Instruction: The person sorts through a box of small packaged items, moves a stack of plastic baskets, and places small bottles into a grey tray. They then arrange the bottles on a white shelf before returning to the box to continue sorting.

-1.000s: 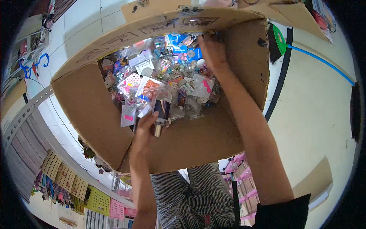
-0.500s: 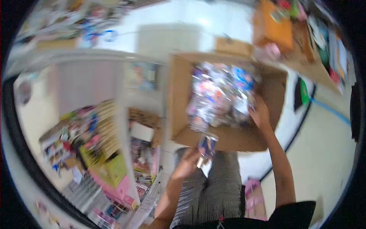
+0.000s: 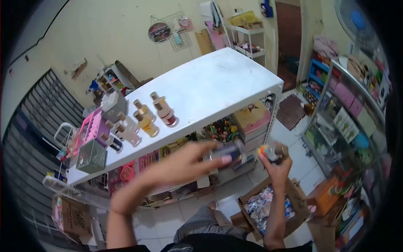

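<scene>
My left hand [image 3: 195,161] is closed around a dark blue, clear-edged bottle [image 3: 228,152], blurred by motion, in front of the white shelf's front edge. To its right, my right hand [image 3: 277,168] grips a small bottle [image 3: 272,152] with a bright multicoloured patch and a darker end, partly covered by the fingers. Several glass bottles with gold caps stand on the shelf top, among them a yellow one [image 3: 147,126] and a red-labelled one [image 3: 166,115]. Below my right forearm lies the open cardboard box [image 3: 299,210], filled with clear-wrapped items [image 3: 260,206].
The white shelf unit [image 3: 210,77] spans the middle. A grey basket [image 3: 91,157], a purple basket [image 3: 98,126] and a grey container [image 3: 114,107] stand at its left end. A glass cabinet [image 3: 319,109] is on the right, an orange wooden box [image 3: 327,196] beside the cardboard box.
The view has swung up from the cardboard box to the shelf top. My right hand has come out of the box holding a small bottle; my left hand still holds the dark blue bottle.
</scene>
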A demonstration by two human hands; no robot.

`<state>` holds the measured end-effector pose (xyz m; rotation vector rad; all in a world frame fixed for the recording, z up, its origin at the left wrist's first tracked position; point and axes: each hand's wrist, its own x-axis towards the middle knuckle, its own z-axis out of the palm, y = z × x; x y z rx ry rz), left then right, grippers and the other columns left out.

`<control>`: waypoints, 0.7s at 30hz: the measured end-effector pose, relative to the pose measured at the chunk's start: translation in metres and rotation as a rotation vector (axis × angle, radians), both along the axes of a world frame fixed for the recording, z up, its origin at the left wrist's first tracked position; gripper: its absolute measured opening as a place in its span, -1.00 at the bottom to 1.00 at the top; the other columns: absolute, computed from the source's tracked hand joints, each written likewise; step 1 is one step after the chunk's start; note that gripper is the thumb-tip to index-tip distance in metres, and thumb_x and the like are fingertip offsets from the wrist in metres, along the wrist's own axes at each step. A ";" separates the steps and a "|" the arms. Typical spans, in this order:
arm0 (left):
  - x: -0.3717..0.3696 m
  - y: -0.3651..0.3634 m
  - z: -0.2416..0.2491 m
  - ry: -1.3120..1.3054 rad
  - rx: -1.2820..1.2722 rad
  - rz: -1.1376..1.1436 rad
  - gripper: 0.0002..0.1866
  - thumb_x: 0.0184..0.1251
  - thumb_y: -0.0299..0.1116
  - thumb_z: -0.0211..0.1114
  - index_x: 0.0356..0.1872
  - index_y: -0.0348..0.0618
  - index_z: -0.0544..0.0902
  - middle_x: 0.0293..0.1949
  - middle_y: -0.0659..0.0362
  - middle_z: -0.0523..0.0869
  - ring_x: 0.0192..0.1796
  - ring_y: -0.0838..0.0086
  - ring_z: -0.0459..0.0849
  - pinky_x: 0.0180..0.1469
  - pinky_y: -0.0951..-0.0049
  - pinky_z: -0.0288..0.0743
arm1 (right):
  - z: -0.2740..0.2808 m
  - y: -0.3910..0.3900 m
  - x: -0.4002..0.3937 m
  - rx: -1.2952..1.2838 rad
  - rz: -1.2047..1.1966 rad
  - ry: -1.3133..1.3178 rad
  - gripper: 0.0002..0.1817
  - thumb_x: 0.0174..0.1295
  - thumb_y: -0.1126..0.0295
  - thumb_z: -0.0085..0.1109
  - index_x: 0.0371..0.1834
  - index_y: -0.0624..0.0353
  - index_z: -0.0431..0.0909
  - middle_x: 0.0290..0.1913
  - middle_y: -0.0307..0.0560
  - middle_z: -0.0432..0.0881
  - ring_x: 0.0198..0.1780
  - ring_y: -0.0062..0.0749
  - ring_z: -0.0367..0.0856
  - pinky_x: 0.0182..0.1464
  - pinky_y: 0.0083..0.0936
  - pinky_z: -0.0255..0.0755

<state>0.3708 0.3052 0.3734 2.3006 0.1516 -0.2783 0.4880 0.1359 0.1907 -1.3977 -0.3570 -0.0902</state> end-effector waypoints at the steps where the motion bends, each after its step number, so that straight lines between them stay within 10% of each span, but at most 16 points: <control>1: 0.001 0.014 0.017 -0.093 0.096 -0.010 -0.46 0.20 0.04 0.03 -0.13 -0.34 0.47 -0.59 0.14 0.52 -0.54 0.55 0.50 -0.48 0.53 0.39 | 0.026 0.016 0.002 0.023 0.030 -0.103 -0.59 -0.23 0.52 0.36 -0.24 0.31 0.46 -0.30 -0.12 0.53 -0.26 -0.51 0.51 -0.21 -0.58 0.42; 10: 0.110 0.135 0.093 0.090 0.995 -0.186 -0.53 0.15 0.01 0.07 -0.43 -0.33 0.56 -0.64 0.06 0.55 -0.59 0.39 0.53 -0.53 0.42 0.39 | 0.101 0.163 0.015 -0.082 0.056 -0.395 -0.61 -0.26 0.36 0.35 -0.35 0.30 0.47 -0.38 0.00 0.53 -0.34 -0.23 0.55 -0.27 -0.40 0.40; 21: 0.183 0.181 0.041 0.515 0.819 -0.347 -0.59 -0.11 -0.13 0.31 -0.54 -0.40 0.53 -0.62 0.00 0.59 -0.73 0.48 0.45 -0.72 0.57 0.30 | 0.092 0.218 0.018 -0.284 0.069 -0.499 -0.53 -0.30 0.38 0.31 -0.26 0.35 0.42 -0.31 0.12 0.49 -0.28 -0.05 0.51 -0.22 -0.31 0.41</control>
